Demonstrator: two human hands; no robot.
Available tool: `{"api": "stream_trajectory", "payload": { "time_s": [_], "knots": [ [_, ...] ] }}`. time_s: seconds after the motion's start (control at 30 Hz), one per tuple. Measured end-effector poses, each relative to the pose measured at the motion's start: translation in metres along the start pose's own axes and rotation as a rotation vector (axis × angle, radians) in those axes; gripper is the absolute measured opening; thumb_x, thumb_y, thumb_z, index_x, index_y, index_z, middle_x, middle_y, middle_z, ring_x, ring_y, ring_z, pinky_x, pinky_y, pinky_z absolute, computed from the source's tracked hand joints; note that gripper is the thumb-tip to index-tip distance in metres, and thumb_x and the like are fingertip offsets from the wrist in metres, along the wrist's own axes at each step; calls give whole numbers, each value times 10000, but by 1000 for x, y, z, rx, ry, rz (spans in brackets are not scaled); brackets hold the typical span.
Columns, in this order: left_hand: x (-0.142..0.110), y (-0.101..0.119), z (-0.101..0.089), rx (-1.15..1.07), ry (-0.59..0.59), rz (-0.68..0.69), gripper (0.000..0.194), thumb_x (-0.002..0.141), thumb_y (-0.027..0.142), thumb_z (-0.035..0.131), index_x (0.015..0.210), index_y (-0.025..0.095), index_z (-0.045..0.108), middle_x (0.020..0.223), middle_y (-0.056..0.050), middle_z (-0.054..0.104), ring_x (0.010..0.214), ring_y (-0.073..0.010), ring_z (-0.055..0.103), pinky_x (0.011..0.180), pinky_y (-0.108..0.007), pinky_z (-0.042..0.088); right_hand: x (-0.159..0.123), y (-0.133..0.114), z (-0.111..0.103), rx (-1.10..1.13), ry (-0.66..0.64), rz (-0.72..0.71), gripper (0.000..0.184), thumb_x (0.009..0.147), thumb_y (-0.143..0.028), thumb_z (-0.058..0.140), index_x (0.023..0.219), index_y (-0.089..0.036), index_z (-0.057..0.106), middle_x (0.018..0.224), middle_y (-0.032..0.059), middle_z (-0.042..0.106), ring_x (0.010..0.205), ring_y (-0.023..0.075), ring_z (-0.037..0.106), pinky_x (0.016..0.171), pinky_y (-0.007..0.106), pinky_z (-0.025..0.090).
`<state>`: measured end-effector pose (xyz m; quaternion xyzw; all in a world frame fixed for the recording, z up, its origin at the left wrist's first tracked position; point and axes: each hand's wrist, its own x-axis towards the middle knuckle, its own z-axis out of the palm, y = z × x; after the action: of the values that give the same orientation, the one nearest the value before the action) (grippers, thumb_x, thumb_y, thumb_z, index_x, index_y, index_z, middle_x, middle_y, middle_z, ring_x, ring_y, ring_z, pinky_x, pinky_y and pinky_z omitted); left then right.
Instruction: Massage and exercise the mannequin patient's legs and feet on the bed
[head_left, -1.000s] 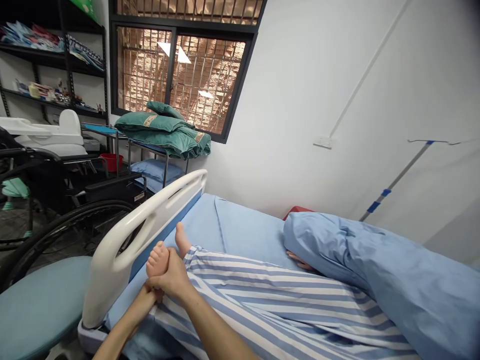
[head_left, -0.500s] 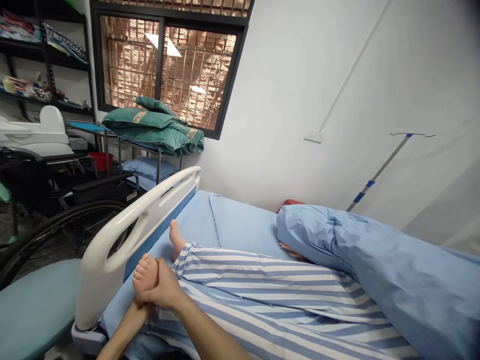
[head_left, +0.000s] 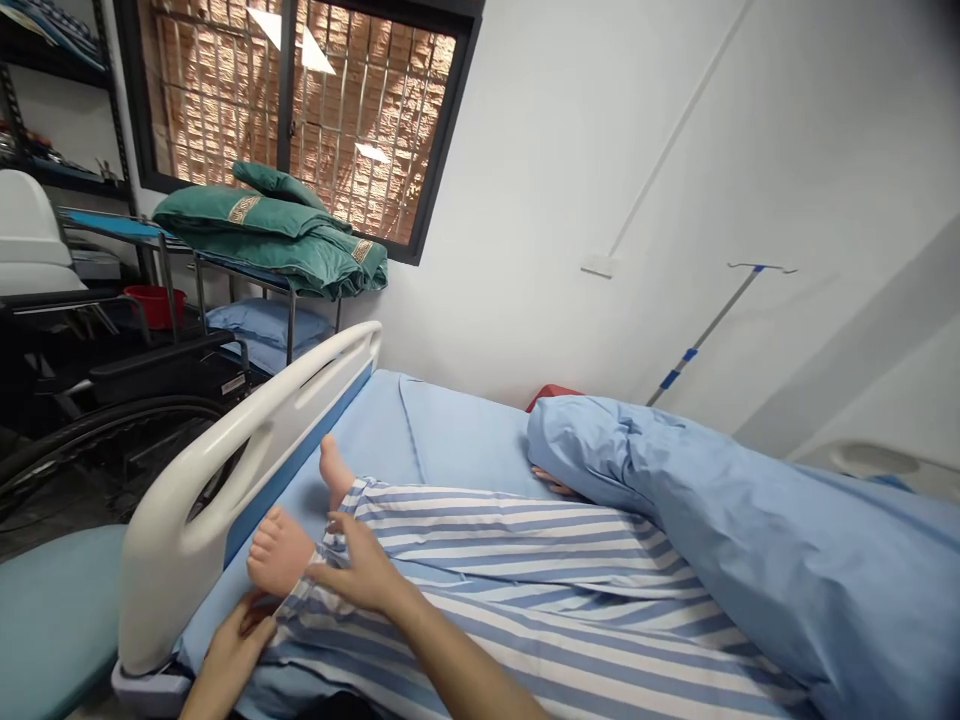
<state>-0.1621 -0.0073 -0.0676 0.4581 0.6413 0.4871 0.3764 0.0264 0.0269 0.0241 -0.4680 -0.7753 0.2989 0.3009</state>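
A figure in blue-and-white striped trousers point(head_left: 525, 590) lies on the bed, its two bare feet near the white footboard point(head_left: 225, 470). My right hand point(head_left: 360, 570) rests on the trouser cuff at the ankle of the nearer foot point(head_left: 277, 550), fingers curled on the cloth. My left hand point(head_left: 236, 640) lies below that foot on the blue sheet, touching the lower edge of the trouser leg, fingers partly bent. A bunched blue blanket point(head_left: 735, 540) covers the figure's upper part.
A wheelchair point(head_left: 112, 420) stands left of the footboard, beside a teal padded seat point(head_left: 45, 610). A metal rack holds folded green bedding point(head_left: 270, 235) under the barred window. A drip pole point(head_left: 705, 325) leans at the white wall. Shelves are at far left.
My right hand has let go of the nearer foot and slid onto the trouser cuff. My left hand has come out from under the ankle. The view has shifted right.
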Motion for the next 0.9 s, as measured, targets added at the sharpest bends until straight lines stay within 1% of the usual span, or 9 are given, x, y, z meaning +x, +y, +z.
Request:
{"api": "stream_trajectory", "payload": {
  "time_s": [0.1, 0.17, 0.27, 0.33, 0.47, 0.53, 0.63, 0.73, 0.9],
  "knots": [
    [-16, -8, -7, 94, 58, -31, 331, 585, 494, 555, 583, 216, 376, 487, 58, 402, 492, -119, 440, 482, -238, 394, -20, 32, -33, -21, 43, 77, 337, 767, -377, 552, 1045, -187, 538, 937, 39, 620, 861, 173, 560, 755, 288, 421],
    [-28, 4, -2, 162, 6, 26, 356, 668, 485, 475, 546, 214, 278, 477, 64, 283, 463, -88, 333, 451, -215, 325, -34, 56, -56, -45, 37, 138, 213, 785, -340, 522, 901, -172, 582, 818, 23, 630, 749, 142, 564, 678, 246, 419],
    [-38, 48, 22, 189, -215, 202, 361, 700, 472, 450, 536, 207, 267, 510, 55, 262, 491, -83, 310, 467, -208, 310, -54, 85, -89, -103, -5, 247, 166, 772, -298, 516, 775, -154, 599, 728, 18, 628, 671, 121, 552, 611, 212, 398],
    [-35, 85, 45, 236, -288, 310, 310, 739, 416, 430, 555, 201, 302, 530, 49, 311, 525, -88, 349, 514, -205, 330, -63, 100, -110, -150, -59, 330, 156, 749, -282, 522, 750, -149, 602, 679, 13, 622, 634, 116, 545, 573, 201, 383],
    [-2, 135, 93, 399, -431, 461, 91, 729, 253, 395, 756, 205, 467, 690, 23, 505, 662, -122, 481, 636, -228, 403, -70, 122, -147, -206, -222, 412, 153, 700, -279, 536, 746, -154, 613, 651, 7, 629, 601, 113, 544, 524, 185, 362],
    [23, 139, 113, 496, -412, 565, 305, 703, 207, 394, 993, 201, 489, 964, -28, 563, 885, -162, 522, 800, -279, 414, -70, 132, -162, -224, -292, 416, 147, 677, -269, 541, 738, -162, 622, 663, 3, 639, 602, 111, 547, 511, 179, 356],
    [59, 128, 136, 771, -423, 658, 610, 666, 167, 409, 1273, 171, 350, 1251, -97, 455, 1134, -212, 432, 953, -338, 335, -74, 148, -176, -241, -386, 405, 143, 651, -284, 559, 703, -173, 633, 651, -11, 638, 578, 104, 541, 496, 173, 351],
    [86, 112, 148, 1129, -472, 707, 739, 628, 178, 456, 1346, 118, 291, 1223, -147, 494, 1128, -261, 432, 965, -382, 293, -84, 165, -182, -218, -461, 409, 175, 640, -331, 581, 686, -174, 645, 619, -20, 626, 543, 96, 524, 474, 172, 345],
    [106, 108, 154, 1553, -453, 735, 767, 569, 207, 521, 1316, 102, 379, 1126, -187, 559, 1043, -319, 468, 967, -477, 209, -97, 185, -184, -157, -497, 470, 180, 616, -341, 591, 652, -173, 645, 588, -21, 613, 531, 95, 512, 448, 172, 331]
  ]
}}
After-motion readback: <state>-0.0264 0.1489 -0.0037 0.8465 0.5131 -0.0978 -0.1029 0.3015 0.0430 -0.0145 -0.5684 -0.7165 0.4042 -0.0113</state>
